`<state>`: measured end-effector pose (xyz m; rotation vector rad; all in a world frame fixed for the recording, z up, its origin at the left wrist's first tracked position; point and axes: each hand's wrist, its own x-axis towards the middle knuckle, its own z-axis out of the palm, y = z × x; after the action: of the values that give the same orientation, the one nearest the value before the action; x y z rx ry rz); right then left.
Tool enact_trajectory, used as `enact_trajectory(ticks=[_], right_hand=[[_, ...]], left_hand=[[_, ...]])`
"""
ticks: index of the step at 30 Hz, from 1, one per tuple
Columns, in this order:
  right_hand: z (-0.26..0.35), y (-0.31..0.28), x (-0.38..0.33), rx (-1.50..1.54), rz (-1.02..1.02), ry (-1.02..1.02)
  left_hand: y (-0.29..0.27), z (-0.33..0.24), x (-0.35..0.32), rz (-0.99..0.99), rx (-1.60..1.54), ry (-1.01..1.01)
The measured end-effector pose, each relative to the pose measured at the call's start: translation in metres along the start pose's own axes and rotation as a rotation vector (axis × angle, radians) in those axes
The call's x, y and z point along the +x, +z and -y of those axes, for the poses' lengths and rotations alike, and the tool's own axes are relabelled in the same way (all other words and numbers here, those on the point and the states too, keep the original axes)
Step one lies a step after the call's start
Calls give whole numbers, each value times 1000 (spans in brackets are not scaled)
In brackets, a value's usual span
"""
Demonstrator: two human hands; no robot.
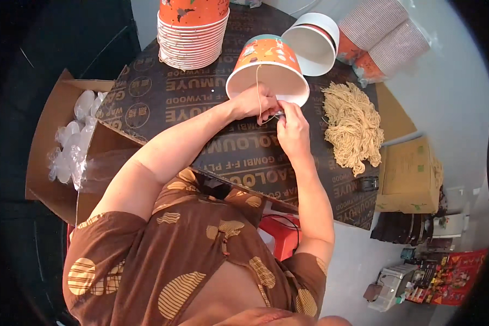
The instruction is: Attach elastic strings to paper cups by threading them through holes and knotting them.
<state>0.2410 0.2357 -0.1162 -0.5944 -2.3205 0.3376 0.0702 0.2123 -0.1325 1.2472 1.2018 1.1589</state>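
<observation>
To your left an open brown cardboard box (49, 141) leans against the bench (163, 92), holding clear plastic bags (73, 136) of white pieces. To your right, beside the bench, a closed tan carton (410, 174) lies flat. At the far right corner a clear plastic sleeve (386, 38) wraps stacked cups. Low on the right sits a red printed sheet (451, 277).

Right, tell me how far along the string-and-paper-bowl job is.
Done: nothing on the board clearly shows a finished bowl. In hand: the left hand and right hand work a tan string at the rim of an orange paper bowl lying on its side. Left: a tall stack of bowls, a pile of strings, and more nested bowls beyond.
</observation>
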Motion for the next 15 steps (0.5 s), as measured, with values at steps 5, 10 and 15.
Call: enact_trajectory(ticks=[5,10,15], right_hand=[[-6,0,-2,-58,-34,-2],[-3,-12,-2,-72,-4,60],[2,-16,-1,-88,-36,-13]], left_hand=[[0,-4,-2,5,19,-25],[-2,2,-1,7,-2,-6],[1,-3,-3,6,-23,-19]])
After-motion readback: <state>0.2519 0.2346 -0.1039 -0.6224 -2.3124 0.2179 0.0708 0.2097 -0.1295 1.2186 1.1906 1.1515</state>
